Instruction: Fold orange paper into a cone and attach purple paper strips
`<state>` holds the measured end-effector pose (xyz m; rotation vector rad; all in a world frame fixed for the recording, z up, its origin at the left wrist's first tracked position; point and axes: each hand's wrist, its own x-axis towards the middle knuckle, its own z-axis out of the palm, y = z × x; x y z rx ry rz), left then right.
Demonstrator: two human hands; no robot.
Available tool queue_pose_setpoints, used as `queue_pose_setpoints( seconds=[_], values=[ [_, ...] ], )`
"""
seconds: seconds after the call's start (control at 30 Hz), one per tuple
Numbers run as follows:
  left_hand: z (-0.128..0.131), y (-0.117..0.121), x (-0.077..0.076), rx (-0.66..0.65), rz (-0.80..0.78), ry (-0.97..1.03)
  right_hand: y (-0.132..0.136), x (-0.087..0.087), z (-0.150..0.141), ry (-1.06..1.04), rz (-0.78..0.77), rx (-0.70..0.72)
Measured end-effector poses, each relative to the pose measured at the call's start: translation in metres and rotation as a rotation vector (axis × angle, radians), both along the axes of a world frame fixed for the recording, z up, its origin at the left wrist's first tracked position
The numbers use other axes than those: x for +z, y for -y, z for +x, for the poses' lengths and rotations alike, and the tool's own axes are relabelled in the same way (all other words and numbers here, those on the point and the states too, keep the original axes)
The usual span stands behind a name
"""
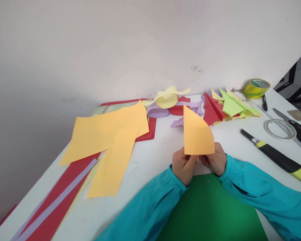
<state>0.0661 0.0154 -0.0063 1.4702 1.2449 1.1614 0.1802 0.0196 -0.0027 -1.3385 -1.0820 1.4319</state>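
A white tabletop point(150, 164) is partly covered by a smooth green sheet point(210, 211) at the near edge. To the left, flat yellow-orange paper pieces point(102, 134) are laid overlapping. To the right, a black-and-yellow utility knife point(278, 157) is placed. Above the table, just beyond the green sheet, a quarter-circle of yellow-orange paper point(198, 137) is held upright, its lower edge pinched by the left hand point(184, 164), its lower right corner gripped by the partly hidden fingers of the right hand point(217, 159).
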Motion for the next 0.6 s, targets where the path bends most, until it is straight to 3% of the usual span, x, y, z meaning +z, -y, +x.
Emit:
queue_pose_setpoints(
  seconds=[0.1,0.27,0.43,0.6],
  values=[
    [-0.0012,0.0007,-0.0004,-0.024,0.039,-0.018,0.0000,-0.0027,0.0008,0.006,0.039,0.018],
    [-0.0012,0.0012,-0.0030,0.054,0.024,0.008,-0.0021,-0.0053,-0.0006,-0.039,0.092,-0.041],
    [-0.0004,0.0010,-0.0042,-0.025,-0.017,0.008,-0.0013,-0.0019,-0.0015,-0.021,0.045,-0.041],
    [-0.0016,0.0008,-0.0026,-0.007,0.038,-0.036,0.0013,-0.0016,0.0004,0.070,0.070,0.000]
  ],
)
